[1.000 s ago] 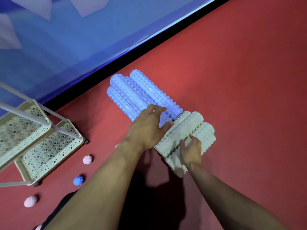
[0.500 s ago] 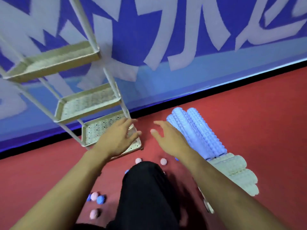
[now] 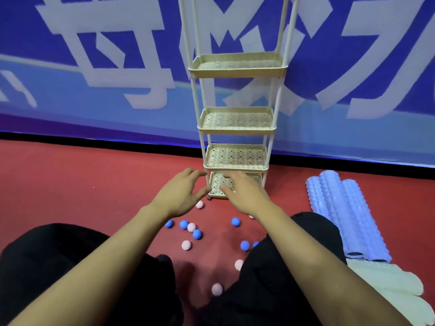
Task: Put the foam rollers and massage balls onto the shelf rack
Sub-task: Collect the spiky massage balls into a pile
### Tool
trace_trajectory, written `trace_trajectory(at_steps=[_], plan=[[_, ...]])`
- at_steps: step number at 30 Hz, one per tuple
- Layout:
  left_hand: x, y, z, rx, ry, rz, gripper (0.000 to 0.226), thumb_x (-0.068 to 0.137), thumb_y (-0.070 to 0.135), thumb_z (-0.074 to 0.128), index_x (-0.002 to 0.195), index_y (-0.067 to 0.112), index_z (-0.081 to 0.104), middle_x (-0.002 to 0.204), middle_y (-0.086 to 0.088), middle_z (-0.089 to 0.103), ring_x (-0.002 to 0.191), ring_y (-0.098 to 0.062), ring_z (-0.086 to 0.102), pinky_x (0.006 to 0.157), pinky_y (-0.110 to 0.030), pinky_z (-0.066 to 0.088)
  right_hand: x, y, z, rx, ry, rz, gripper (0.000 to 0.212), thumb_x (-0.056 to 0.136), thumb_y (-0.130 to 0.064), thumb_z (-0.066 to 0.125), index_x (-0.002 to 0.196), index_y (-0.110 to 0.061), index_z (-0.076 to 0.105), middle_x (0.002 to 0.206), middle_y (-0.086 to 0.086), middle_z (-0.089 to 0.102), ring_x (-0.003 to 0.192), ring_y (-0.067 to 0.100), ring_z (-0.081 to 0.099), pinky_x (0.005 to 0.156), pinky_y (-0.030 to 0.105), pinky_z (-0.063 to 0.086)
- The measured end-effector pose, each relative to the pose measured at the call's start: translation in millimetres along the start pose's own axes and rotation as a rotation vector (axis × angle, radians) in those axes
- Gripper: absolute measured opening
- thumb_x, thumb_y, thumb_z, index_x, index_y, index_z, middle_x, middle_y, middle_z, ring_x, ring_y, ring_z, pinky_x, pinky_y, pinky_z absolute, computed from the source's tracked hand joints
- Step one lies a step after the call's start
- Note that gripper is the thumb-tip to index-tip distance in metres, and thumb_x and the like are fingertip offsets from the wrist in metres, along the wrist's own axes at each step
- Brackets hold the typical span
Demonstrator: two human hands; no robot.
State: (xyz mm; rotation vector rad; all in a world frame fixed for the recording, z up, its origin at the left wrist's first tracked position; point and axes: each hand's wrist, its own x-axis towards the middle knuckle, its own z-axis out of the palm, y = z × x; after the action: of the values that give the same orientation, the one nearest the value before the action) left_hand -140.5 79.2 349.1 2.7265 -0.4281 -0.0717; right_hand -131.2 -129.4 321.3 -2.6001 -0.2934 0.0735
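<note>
A cream shelf rack [image 3: 236, 164] with several perforated tiers stands on the red floor against the wall. My left hand [image 3: 181, 192] and my right hand [image 3: 244, 194] reach toward its lowest tier, fingers loosely spread, holding nothing. Spiky massage balls lie scattered on the floor between my knees, blue ones [image 3: 197, 234] and pink ones [image 3: 186, 245]. Three blue foam rollers [image 3: 341, 208] lie side by side at the right. Cream foam rollers [image 3: 390, 285] lie just nearer to me, partly cut off by the frame edge.
My knees in black trousers [image 3: 70, 267] fill the lower frame on both sides. A blue wall banner [image 3: 117, 67] with white shapes runs behind the rack, with a black strip at its foot. Bare red floor [image 3: 82, 180] stretches to the left.
My view has swung from the rollers to face the rack. Both hands have left the rollers and moved toward the rack's bottom tier, empty.
</note>
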Motion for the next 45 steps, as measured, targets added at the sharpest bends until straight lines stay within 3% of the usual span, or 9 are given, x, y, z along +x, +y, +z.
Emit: trace_trajectory(at_steps=[6, 12, 15, 19, 26, 30, 36, 40, 45], plan=[[-20.0, -39.5, 34.6, -0.075, -0.051, -0.038, 0.055, 0.099, 0.051, 0.054, 0.146, 0.023, 0.047, 0.141, -0.003, 0.051, 0.131, -0.023, 0.049, 0.108, -0.033, 0.037, -0.6, -6.8, 35.0, -0.021, -0.084, -0.004, 0.048, 0.102, -0.046, 0.052, 0.145, -0.024, 0.051, 0.149, 0.000, 0.049, 0.137, 0.024, 0.047, 0.111, 0.038, 0.037], [-14.4, -76.9, 83.5, -0.157, -0.140, -0.110, 0.055, 0.100, 0.048, 0.054, 0.148, 0.021, 0.046, 0.140, -0.005, 0.050, 0.129, -0.025, 0.050, 0.109, -0.035, 0.037, 13.9, 17.0, 80.1, -0.017, -0.182, 0.110, 0.051, 0.099, -0.050, 0.053, 0.144, -0.026, 0.051, 0.145, -0.001, 0.051, 0.133, 0.022, 0.051, 0.109, 0.042, 0.043], [-4.9, -90.9, 131.6, -0.231, -0.224, -0.162, 0.056, 0.099, 0.048, 0.055, 0.147, 0.020, 0.047, 0.137, -0.004, 0.051, 0.125, -0.025, 0.052, 0.108, -0.036, 0.037, 20.4, 41.0, 119.7, 0.032, -0.284, 0.184, 0.050, 0.100, -0.046, 0.055, 0.145, -0.023, 0.052, 0.146, -0.001, 0.050, 0.135, 0.020, 0.050, 0.110, 0.036, 0.039], [9.6, -101.2, 209.7, -0.336, -0.376, -0.233, 0.058, 0.099, 0.050, 0.055, 0.148, 0.021, 0.044, 0.143, -0.007, 0.049, 0.133, -0.026, 0.048, 0.112, -0.037, 0.036, 15.1, 88.5, 178.9, 0.113, -0.425, 0.361, 0.052, 0.099, -0.044, 0.059, 0.145, -0.022, 0.052, 0.148, 0.002, 0.051, 0.136, 0.022, 0.050, 0.113, 0.036, 0.037], [11.9, -116.8, 341.3, -0.498, -0.652, -0.494, 0.058, 0.099, 0.044, 0.058, 0.149, 0.018, 0.043, 0.146, -0.010, 0.049, 0.136, -0.028, 0.047, 0.113, -0.033, 0.035, -39.4, 178.9, 288.3, 0.182, -0.655, 0.738, 0.049, 0.092, -0.038, 0.071, 0.135, -0.016, 0.061, 0.134, 0.005, 0.065, 0.125, 0.025, 0.060, 0.104, 0.032, 0.046], [-0.4, -133.4, 386.7, -0.497, -0.681, -0.625, 0.049, 0.095, 0.037, 0.066, 0.136, 0.011, 0.055, 0.128, -0.014, 0.060, 0.123, -0.029, 0.055, 0.102, -0.032, 0.039, -78.4, 205.8, 336.4, 0.176, -0.845, 0.852, 0.052, 0.090, -0.035, 0.073, 0.135, -0.012, 0.060, 0.133, 0.007, 0.062, 0.120, 0.024, 0.060, 0.098, 0.029, 0.047], [-29.2, -159.4, 446.7, -0.485, -0.756, -0.915, 0.065, 0.080, 0.054, 0.070, 0.132, 0.015, 0.057, 0.125, -0.014, 0.063, 0.116, -0.034, 0.063, 0.097, -0.040, 0.051, -116.5, 228.9, 366.4, 0.037, -1.005, 0.882, 0.051, 0.092, -0.035, 0.069, 0.138, -0.017, 0.055, 0.132, 0.009, 0.054, 0.119, 0.029, 0.058, 0.097, 0.036, 0.051], [-49.0, -155.3, 475.5, -0.483, -0.761, -1.032, 0.053, 0.083, 0.046, 0.075, 0.121, 0.013, 0.057, 0.119, -0.015, 0.063, 0.115, -0.034, 0.057, 0.094, -0.039, 0.047, -135.2, 238.8, 380.8, 0.033, -0.995, 0.900, 0.036, 0.093, -0.022, 0.069, 0.126, -0.011, 0.060, 0.122, 0.007, 0.052, 0.112, 0.026, 0.058, 0.089, 0.030, 0.046], [-56.8, -150.5, 507.4, -0.606, -0.644, -1.223, 0.048, 0.078, 0.037, 0.084, 0.106, 0.018, 0.049, 0.110, -0.016, 0.067, 0.103, -0.034, 0.066, 0.089, -0.046, 0.054, -146.3, 242.4, 394.9, 0.044, -0.920, 0.911, 0.019, 0.090, -0.008, 0.065, 0.108, -0.013, 0.063, 0.107, -0.002, 0.050, 0.096, 0.018, 0.055, 0.082, 0.028, 0.045]])
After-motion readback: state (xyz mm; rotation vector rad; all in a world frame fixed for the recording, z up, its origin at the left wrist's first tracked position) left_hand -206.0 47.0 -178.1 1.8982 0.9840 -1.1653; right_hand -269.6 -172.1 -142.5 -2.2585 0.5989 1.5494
